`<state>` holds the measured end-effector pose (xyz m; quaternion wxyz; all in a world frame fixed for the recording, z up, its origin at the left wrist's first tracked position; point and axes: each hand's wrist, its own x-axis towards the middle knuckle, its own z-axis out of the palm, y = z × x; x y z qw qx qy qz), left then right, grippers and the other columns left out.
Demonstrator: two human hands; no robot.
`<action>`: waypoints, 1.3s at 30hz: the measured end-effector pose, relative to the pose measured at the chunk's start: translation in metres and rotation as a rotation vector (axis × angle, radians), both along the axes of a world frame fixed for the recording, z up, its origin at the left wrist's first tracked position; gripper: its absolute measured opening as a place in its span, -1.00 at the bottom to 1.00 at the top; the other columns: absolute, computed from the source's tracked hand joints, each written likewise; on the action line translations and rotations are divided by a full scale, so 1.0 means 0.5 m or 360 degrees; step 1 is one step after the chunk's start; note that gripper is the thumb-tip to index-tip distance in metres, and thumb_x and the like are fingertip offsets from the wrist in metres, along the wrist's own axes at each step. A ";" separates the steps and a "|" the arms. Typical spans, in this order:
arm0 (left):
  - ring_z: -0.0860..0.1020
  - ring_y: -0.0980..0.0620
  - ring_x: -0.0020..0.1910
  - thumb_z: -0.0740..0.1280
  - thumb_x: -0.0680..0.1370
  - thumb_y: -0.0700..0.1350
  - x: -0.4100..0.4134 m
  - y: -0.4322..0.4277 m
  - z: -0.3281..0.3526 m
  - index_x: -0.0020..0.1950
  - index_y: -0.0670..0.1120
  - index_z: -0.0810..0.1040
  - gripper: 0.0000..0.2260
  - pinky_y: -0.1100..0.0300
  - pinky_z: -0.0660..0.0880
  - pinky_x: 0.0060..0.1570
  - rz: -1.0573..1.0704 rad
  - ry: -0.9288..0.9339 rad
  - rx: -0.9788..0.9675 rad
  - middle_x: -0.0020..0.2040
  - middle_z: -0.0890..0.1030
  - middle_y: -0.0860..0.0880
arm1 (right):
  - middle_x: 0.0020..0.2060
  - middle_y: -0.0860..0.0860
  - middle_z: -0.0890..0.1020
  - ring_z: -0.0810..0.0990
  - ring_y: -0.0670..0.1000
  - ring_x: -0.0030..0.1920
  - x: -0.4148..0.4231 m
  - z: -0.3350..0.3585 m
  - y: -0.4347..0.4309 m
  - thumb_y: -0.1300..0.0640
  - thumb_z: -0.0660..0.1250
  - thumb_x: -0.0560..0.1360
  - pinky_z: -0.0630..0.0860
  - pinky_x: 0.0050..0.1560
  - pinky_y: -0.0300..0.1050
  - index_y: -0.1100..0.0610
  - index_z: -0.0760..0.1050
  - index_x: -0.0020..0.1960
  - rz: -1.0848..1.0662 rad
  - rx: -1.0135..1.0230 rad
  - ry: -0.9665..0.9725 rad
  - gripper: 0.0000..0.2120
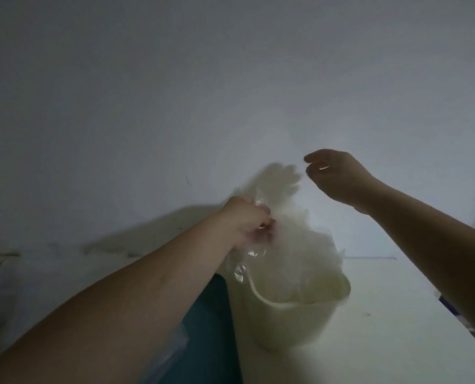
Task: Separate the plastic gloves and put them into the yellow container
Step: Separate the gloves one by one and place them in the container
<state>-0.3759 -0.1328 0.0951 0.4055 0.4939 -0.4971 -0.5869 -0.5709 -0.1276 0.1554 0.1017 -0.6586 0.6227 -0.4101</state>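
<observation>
At frame centre the left hand [251, 223] grips the bunched plastic gloves [280, 189] above the yellow container [300, 322]. The right hand [338, 176] curls beside them; whether it pinches anything I cannot tell. The film seems light, limp and clingy, so take one loose tip.

Both bare forearms reach forward and up. Left hand [251, 225] lower, centre, fingers clenched on a bunch of plastic gloves [300, 239]. Right hand [338, 176] higher, wrist bent down, fingers loosely curled, thumb and forefinger slightly apart.

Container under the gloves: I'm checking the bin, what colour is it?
Container looks pale, washed-out yellow; head view.
</observation>
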 end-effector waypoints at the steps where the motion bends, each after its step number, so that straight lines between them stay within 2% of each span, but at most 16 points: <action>1: 0.61 -0.14 -0.31 0.31 0.58 -0.49 -0.010 -0.007 -0.011 0.01 -0.24 0.55 -0.83 0.04 0.62 -0.42 0.0028 -0.0092 0.0005 -0.14 0.59 -0.27 | 0.17 -0.01 0.68 0.65 -0.10 0.00 0.016 0.000 0.021 0.15 0.34 0.63 0.49 -0.10 -0.37 0.04 0.60 0.34 0.0094 0.0061 0.0080 -0.71; 3: 0.61 -0.17 -0.26 0.32 0.59 -0.42 -0.028 -0.020 -0.027 0.14 -0.25 0.57 -0.83 0.07 0.52 -0.45 0.0036 -0.0231 0.0024 -0.10 0.60 -0.25 | 0.33 0.02 0.62 0.62 -0.02 0.23 0.055 -0.010 0.060 0.10 0.36 0.62 0.45 0.18 -0.35 0.07 0.53 0.43 0.0235 0.0289 0.0450 -0.62; 5: 0.59 -0.20 -0.03 0.29 0.61 -0.35 -0.035 -0.030 -0.037 0.27 -0.23 0.56 -0.76 0.02 0.56 -0.22 0.0036 -0.0284 0.0038 0.08 0.61 -0.23 | 0.46 0.04 0.50 0.52 0.05 0.39 0.097 -0.031 0.088 0.00 0.35 0.62 0.41 0.35 -0.18 0.10 0.38 0.55 0.0285 0.0676 0.0782 -0.47; 6: 0.59 -0.18 0.02 0.29 0.61 -0.34 -0.033 -0.031 -0.037 0.28 -0.22 0.56 -0.75 -0.02 0.60 -0.09 0.0071 -0.0289 0.0019 0.14 0.62 -0.21 | 0.45 0.05 0.49 0.53 0.08 0.36 0.116 -0.042 0.098 -0.01 0.33 0.62 0.46 0.33 -0.11 0.10 0.34 0.56 0.0288 0.0892 0.0848 -0.45; 8: 0.52 -0.09 -0.19 0.29 0.57 -0.34 -0.020 -0.028 -0.036 0.02 -0.18 0.58 -0.88 0.10 0.53 -0.25 0.0200 -0.0229 -0.0034 -0.09 0.56 -0.17 | 0.39 0.05 0.52 0.57 0.11 0.26 0.143 -0.082 0.105 -0.04 0.32 0.62 0.55 0.21 -0.07 0.08 0.30 0.57 0.0370 0.1192 0.0930 -0.43; 11: 0.38 -0.05 -0.20 0.30 0.48 -0.34 0.020 -0.027 -0.038 -0.23 -0.14 0.39 -0.83 0.13 0.41 -0.18 0.0319 -0.0064 -0.0094 -0.19 0.34 -0.11 | 0.46 0.03 0.45 0.49 0.14 0.36 0.163 -0.153 0.079 -0.11 0.32 0.61 0.46 0.32 -0.02 -0.03 0.16 0.63 0.0457 0.1158 0.1143 -0.33; 13: 0.47 -0.04 -0.04 0.34 0.50 -0.33 0.050 -0.018 -0.037 -0.11 -0.24 0.49 -0.96 0.09 0.48 0.16 0.0354 0.0010 -0.0160 -0.13 0.43 -0.10 | 0.47 0.06 0.45 0.45 0.15 0.41 0.179 -0.193 0.060 -0.06 0.29 0.63 0.40 0.42 0.07 0.02 0.23 0.62 0.0447 0.1165 0.1298 -0.40; 15: 0.57 -0.12 0.09 0.38 0.53 -0.32 0.083 -0.004 -0.040 -0.06 -0.13 0.53 -0.89 -0.07 0.47 0.39 0.0363 0.0006 -0.0231 0.03 0.56 -0.16 | 0.45 0.12 0.47 0.45 0.16 0.43 0.190 -0.233 0.041 0.06 0.21 0.68 0.38 0.44 0.10 0.12 0.34 0.56 0.0395 0.1228 0.1411 -0.53; 17: 0.61 -0.17 0.20 0.39 0.57 -0.29 0.115 0.013 -0.044 0.05 -0.08 0.55 -0.86 -0.09 0.51 0.39 0.0315 -0.0041 -0.0279 0.19 0.62 -0.21 | 0.50 0.18 0.40 0.38 0.22 0.50 0.189 -0.259 0.023 0.08 0.15 0.68 0.34 0.50 0.17 0.17 0.30 0.57 0.0314 0.1282 0.1452 -0.53; 20: 0.66 -0.09 0.19 0.43 0.58 -0.23 0.169 0.043 -0.057 0.22 -0.08 0.59 -0.78 -0.01 0.57 0.33 0.0281 -0.0132 -0.0324 0.16 0.67 -0.13 | 0.60 0.18 0.23 0.22 0.24 0.59 0.186 -0.265 0.014 0.05 0.09 0.65 0.22 0.57 0.24 0.14 0.14 0.65 0.0300 0.1281 0.1541 -0.42; 24: 0.70 0.02 0.05 0.46 0.57 -0.15 0.250 0.115 -0.080 0.06 0.01 0.69 -0.90 0.09 0.63 0.17 0.0149 -0.0619 -0.0503 0.03 0.72 -0.01 | 0.36 0.09 0.55 0.55 0.13 0.30 0.205 -0.177 0.052 0.04 0.26 0.63 0.48 0.37 0.06 0.15 0.47 0.44 0.0326 0.1193 0.1449 -0.59; 27: 0.66 0.12 0.00 0.46 0.57 -0.07 0.315 0.165 -0.124 0.00 0.07 0.69 -0.96 0.19 0.59 0.07 -0.0065 -0.1352 -0.0678 -0.02 0.70 0.12 | 0.32 0.06 0.58 0.59 0.10 0.25 0.220 -0.115 0.085 0.05 0.31 0.62 0.52 0.22 -0.06 0.17 0.47 0.41 0.0242 0.0880 0.1416 -0.60; 30: 0.61 0.11 0.03 0.41 0.56 0.12 0.362 0.197 -0.189 0.07 0.07 0.67 -0.82 0.14 0.58 0.08 -0.0235 -0.1929 -0.0611 0.05 0.63 0.12 | 0.23 0.08 0.62 0.62 0.12 0.18 0.285 -0.107 0.126 0.07 0.30 0.60 0.56 0.19 -0.03 0.16 0.52 0.34 0.0245 0.0539 0.1153 -0.66; 33: 0.58 0.12 -0.21 0.35 0.52 0.10 0.383 0.211 -0.242 -0.20 0.04 0.61 -0.82 0.17 0.55 -0.20 -0.0259 -0.1973 -0.0576 -0.20 0.61 0.06 | 0.14 0.04 0.68 0.65 0.12 0.12 0.375 -0.144 0.155 -0.01 0.29 0.60 0.61 0.20 0.06 0.09 0.64 0.23 0.0494 0.0328 0.0857 -0.70; 35: 0.49 0.14 -0.36 0.37 0.53 0.07 0.399 0.213 -0.274 -0.35 0.07 0.47 -0.73 0.29 0.35 -0.38 -0.0191 -0.1901 -0.0631 -0.36 0.50 0.05 | 0.16 0.02 0.70 0.66 0.08 0.13 0.429 -0.188 0.159 0.06 0.28 0.61 0.60 0.21 0.00 0.07 0.66 0.22 0.0673 0.0355 0.0708 -0.73; 39: 0.57 0.08 -0.20 0.43 0.52 -0.02 0.424 0.201 -0.305 -0.21 0.05 0.66 -0.88 0.19 0.49 -0.16 -0.0067 -0.1703 -0.0789 -0.20 0.54 0.10 | 0.19 0.04 0.70 0.65 0.04 0.19 0.460 -0.267 0.144 0.23 0.26 0.59 0.50 0.20 -0.21 0.11 0.66 0.28 0.0741 0.0424 0.0504 -0.68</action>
